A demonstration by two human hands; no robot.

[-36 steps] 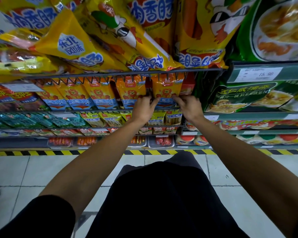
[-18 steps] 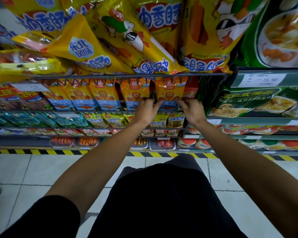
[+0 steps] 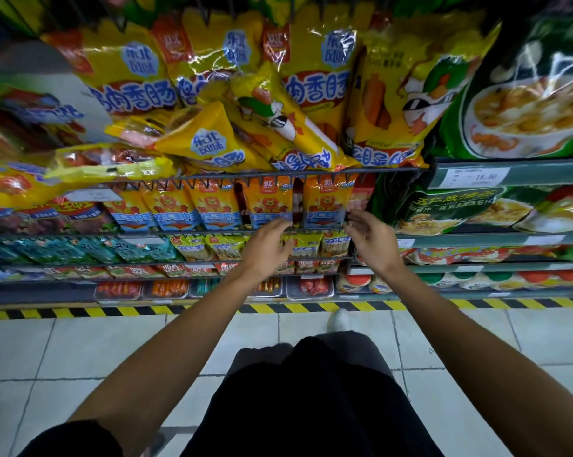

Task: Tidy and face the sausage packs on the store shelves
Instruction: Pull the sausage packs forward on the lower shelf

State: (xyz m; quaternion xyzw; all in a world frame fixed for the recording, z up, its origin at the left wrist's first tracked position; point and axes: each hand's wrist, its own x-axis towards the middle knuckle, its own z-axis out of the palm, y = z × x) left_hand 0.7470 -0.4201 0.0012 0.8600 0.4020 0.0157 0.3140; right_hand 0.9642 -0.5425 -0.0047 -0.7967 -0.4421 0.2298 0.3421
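orange lion packs [image 3: 268,202] hang upright in a neat row on the rack, faces out. above them, big yellow packs [image 3: 311,64] hang too, but a few yellow ones [image 3: 212,140] lie tipped over and messy on the wire shelf.

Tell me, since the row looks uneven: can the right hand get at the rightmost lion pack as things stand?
Probably yes. The right hand hovers open just below and right of the rightmost lion pack, with nothing between them; the pack hangs at the front of its rail.
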